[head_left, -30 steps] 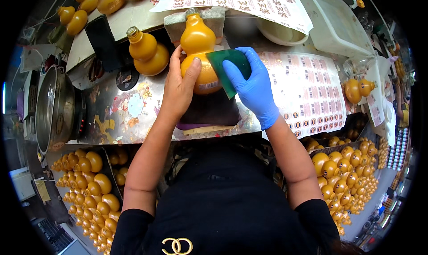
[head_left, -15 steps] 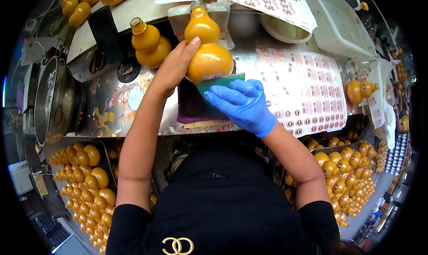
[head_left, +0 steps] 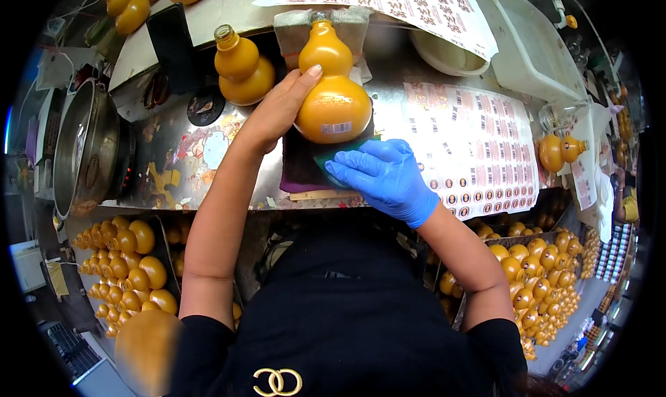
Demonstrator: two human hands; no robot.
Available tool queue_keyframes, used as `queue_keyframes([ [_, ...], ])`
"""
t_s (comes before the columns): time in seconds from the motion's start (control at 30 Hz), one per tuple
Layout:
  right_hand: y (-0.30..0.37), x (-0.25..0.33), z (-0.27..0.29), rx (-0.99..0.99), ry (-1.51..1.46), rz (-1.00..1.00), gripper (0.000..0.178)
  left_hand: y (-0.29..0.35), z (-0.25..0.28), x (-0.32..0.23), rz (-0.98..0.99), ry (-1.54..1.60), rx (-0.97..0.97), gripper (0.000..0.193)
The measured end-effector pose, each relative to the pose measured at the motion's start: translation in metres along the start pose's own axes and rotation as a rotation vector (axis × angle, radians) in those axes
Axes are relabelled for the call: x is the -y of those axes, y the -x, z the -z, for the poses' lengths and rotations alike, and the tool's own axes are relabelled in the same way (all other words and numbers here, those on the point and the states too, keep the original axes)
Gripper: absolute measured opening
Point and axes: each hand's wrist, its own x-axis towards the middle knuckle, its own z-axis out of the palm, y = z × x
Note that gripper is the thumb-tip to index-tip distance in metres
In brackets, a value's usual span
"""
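A glossy orange gourd-shaped bottle lies on a dark cloth pad, its open glass neck pointing away from me over a pale folded cloth. My left hand is bare and grips the bottle's left side, with the thumb on its waist. A small white barcode label sits near the bottle's base. Just below the base, my right hand, in a blue glove, holds a thin green flat scraper, mostly hidden under the fingers. The scraper appears apart from the label.
Another orange gourd bottle stands left of my hand. Sticker sheets cover the right of the metal table, with a white bowl behind. A metal pan is at left. Many bottles fill crates below. Something orange blurs at lower left.
My right hand has drawn the scraper down and away from the bottle's base, uncovering the label. The left hand still holds the bottle. A blurred orange shape has appeared at lower left.
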Motion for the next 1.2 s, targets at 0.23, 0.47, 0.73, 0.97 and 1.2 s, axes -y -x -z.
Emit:
queue_keyframes([
  [0.23,-0.022,0.012,0.006,0.080,0.170,-0.039,0.045,-0.006,-0.001,0.008,-0.016,0.058,-0.027,0.051],
  [0.47,-0.052,-0.003,0.026,-0.006,-0.513,-0.545,0.025,-0.005,0.002,0.012,0.007,0.086,-0.038,0.048],
  [0.73,-0.052,-0.066,0.000,-0.234,-0.842,-0.817,0.028,-0.005,0.007,0.013,0.034,0.127,-0.012,0.045],
  [0.97,-0.040,-0.072,-0.004,-0.378,-0.756,-0.895,0.025,-0.003,0.010,0.011,0.048,0.114,0.018,0.052],
  [1.2,0.013,-0.111,0.057,-0.609,-1.021,-1.220,0.033,0.027,0.011,0.037,-0.400,-0.317,-0.019,0.142],
])
